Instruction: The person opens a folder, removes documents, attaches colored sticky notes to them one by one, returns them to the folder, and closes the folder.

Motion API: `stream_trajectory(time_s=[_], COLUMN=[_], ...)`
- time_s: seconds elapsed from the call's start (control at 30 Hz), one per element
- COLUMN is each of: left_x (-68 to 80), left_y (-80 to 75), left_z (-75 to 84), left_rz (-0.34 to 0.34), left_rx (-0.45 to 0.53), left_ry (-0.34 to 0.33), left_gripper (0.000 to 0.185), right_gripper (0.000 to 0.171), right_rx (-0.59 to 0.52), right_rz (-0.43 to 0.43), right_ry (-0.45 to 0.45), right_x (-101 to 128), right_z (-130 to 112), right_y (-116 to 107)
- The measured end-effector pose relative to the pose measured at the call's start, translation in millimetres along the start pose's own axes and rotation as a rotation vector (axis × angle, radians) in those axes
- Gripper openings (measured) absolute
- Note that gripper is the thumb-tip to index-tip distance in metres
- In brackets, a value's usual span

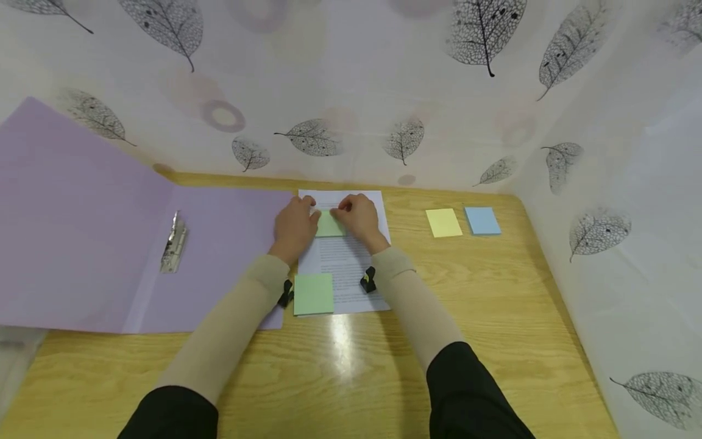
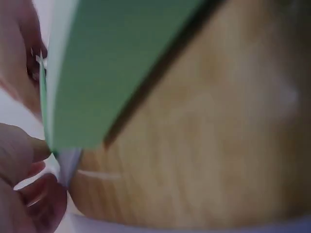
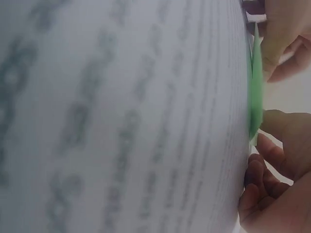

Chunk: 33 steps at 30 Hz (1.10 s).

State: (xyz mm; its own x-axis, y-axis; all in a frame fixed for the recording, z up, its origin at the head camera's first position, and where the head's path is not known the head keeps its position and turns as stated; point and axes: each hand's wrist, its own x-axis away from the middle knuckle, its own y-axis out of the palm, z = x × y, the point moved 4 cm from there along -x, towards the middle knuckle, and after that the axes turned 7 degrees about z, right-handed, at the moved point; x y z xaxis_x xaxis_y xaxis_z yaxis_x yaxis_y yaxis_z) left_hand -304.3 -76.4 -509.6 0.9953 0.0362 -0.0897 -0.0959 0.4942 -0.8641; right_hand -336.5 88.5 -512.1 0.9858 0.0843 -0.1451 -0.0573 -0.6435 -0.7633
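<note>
A small green sticky note (image 1: 330,224) lies across the upper part of a printed sheet (image 1: 351,256), its edge lifted from the paper in the right wrist view. At its left corner, my left hand (image 1: 296,224) pinches it between thumb and finger. My right hand (image 1: 359,217) pinches the opposite corner from the right. Below, a pad of green sticky notes (image 1: 314,294) sits on the sheet's lower left corner; it looms large and close in the left wrist view (image 2: 116,73). Blurred print fills much of the right wrist view.
An opened purple folder (image 1: 225,244) with a metal clip (image 1: 174,244) spreads out at the left, close against the sheet. To the right lie a yellow sticky pad (image 1: 444,223) and a blue sticky pad (image 1: 482,221). Leaf-patterned cloth walls (image 1: 351,91) border the wooden table (image 1: 493,317).
</note>
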Motion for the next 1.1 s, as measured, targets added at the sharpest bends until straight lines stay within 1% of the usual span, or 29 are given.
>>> stream_trajectory(time_s=[0.07,0.13,0.2,0.23,0.27,0.33,0.43,0.47,0.5,0.53,0.6,0.67,0.73,0.8,0.87,0.97,1.03,1.1], left_x=[3.1,7.3,12.8,15.7,18.7,24.1,30.1,31.3,32.3,32.9,33.6,33.8,33.9,33.8,33.6,32.4,31.0,29.5], left_y=[-1.4,-3.1,-5.4,-6.5,-8.0,-10.4,-13.4,-14.0,-14.3,-14.0,-12.8,-12.1,-11.1,-10.7,-11.0,-11.3,-11.2,-10.2], left_z=[9.0,16.2,20.0,20.5,20.4,18.7,15.5,14.3,13.3,12.3,9.7,7.7,6.2,5.4,5.1,3.9,1.7,-1.6], left_rz=[-0.020,-0.034,-0.062,-0.082,-0.097,-0.136,-0.191,-0.212,-0.236,-0.258,-0.305,-0.340,-0.365,-0.383,-0.391,-0.387,-0.385,-0.387], left_rx=[-0.165,-0.299,-0.402,-0.431,-0.452,-0.484,-0.504,-0.505,-0.500,-0.492,-0.474,-0.455,-0.442,-0.438,-0.440,-0.454,-0.456,-0.449], left_ry=[0.142,0.258,0.343,0.373,0.399,0.440,0.494,0.503,0.505,0.507,0.494,0.468,0.446,0.432,0.426,0.430,0.429,0.426], left_gripper=[0.043,0.049,0.054,0.056,0.058,0.060,0.062,0.063,0.063,0.063,0.064,0.065,0.066,0.067,0.067,0.067,0.067,0.068], right_gripper=[0.026,0.026,0.028,0.030,0.033,0.040,0.045,0.045,0.045,0.045,0.046,0.049,0.051,0.053,0.057,0.064,0.067,0.069], right_rx=[0.023,0.032,0.047,0.060,0.097,0.228,0.462,0.532,0.579,0.605,0.633,0.642,0.644,0.646,0.642,0.628,0.616,0.598], right_rz=[0.012,0.020,0.009,-0.005,-0.017,-0.056,-0.114,-0.140,-0.175,-0.217,-0.303,-0.374,-0.408,-0.425,-0.441,-0.463,-0.471,-0.471], right_ry=[-0.003,-0.009,-0.029,-0.045,-0.078,-0.183,-0.400,-0.469,-0.522,-0.554,-0.582,-0.566,-0.534,-0.494,-0.434,-0.357,-0.329,-0.328], right_x=[-0.4,-0.4,1.5,3.1,5.4,12.0,25.5,30.3,35.0,39.1,45.5,49.1,50.2,49.7,48.2,45.5,43.9,42.7], right_z=[0.3,-0.6,-2.4,-3.7,-5.9,-12.2,-24.9,-28.5,-31.4,-33.3,-35.0,-34.4,-33.0,-30.6,-26.7,-20.7,-17.2,-15.0], right_y=[0.5,-0.5,-2.5,-3.9,-5.9,-9.3,-13.3,-13.0,-12.1,-10.8,-7.5,-4.1,-2.0,-0.5,0.3,0.0,-0.5,-1.0])
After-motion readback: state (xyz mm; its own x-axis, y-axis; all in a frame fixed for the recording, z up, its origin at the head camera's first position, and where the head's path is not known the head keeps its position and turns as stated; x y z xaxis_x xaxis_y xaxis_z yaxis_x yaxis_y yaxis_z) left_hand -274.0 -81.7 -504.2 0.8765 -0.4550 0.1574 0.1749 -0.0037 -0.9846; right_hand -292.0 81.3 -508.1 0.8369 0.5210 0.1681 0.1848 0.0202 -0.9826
